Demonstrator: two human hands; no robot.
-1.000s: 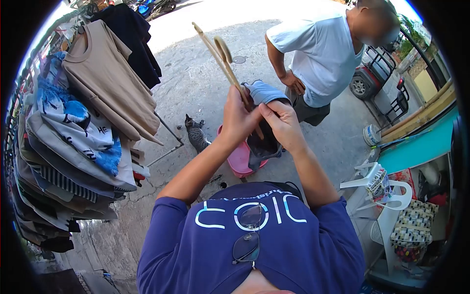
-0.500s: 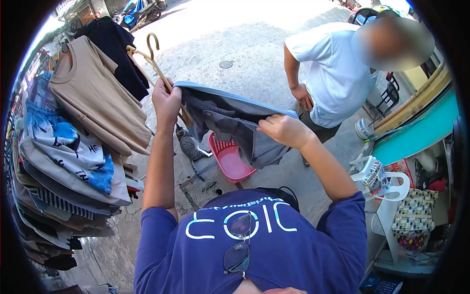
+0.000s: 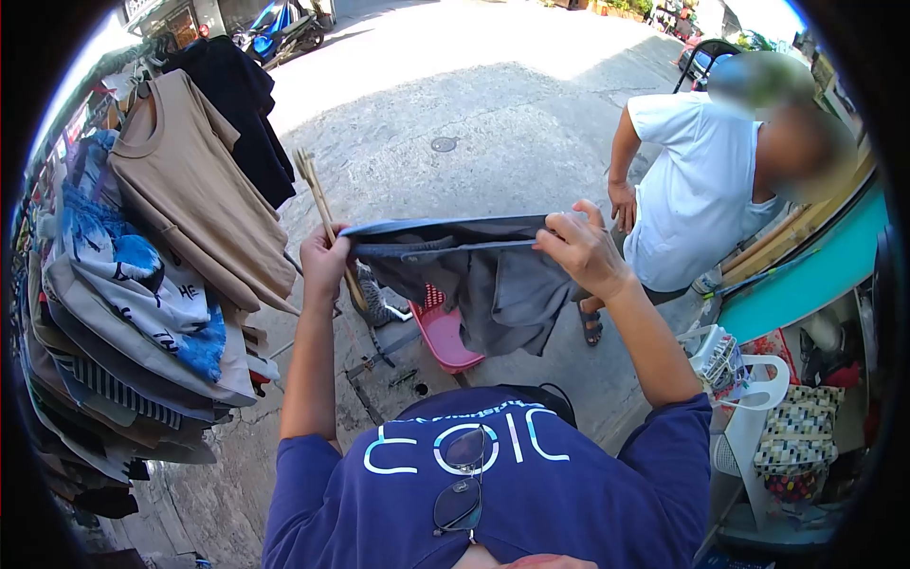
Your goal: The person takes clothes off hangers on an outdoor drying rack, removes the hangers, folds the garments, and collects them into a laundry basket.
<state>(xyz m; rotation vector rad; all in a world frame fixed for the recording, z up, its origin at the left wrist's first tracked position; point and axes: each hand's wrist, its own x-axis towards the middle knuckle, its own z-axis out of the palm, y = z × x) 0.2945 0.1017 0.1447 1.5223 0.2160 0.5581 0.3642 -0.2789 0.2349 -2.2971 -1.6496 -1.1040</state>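
Above the concrete ground [image 3: 512,119], a grey garment [image 3: 512,284] is held up by its top band, stretched sideways. One end is pinched in the left grip [image 3: 325,261], where a slim tan hanger [image 3: 320,201] is also held, partly covered; the other is pinched in the right grip [image 3: 586,251]. The cloth is matte, creased, edged pale blue; its full cut cannot be made out. A pink basket [image 3: 445,339], openwork-walled, is partly hidden behind; a striped cat [image 3: 379,305] is mostly blocked.

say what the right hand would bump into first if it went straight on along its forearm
Apart from the gray garment already in its grip, the right hand's way looks free, with open concrete ground beyond, though depth is unclear.
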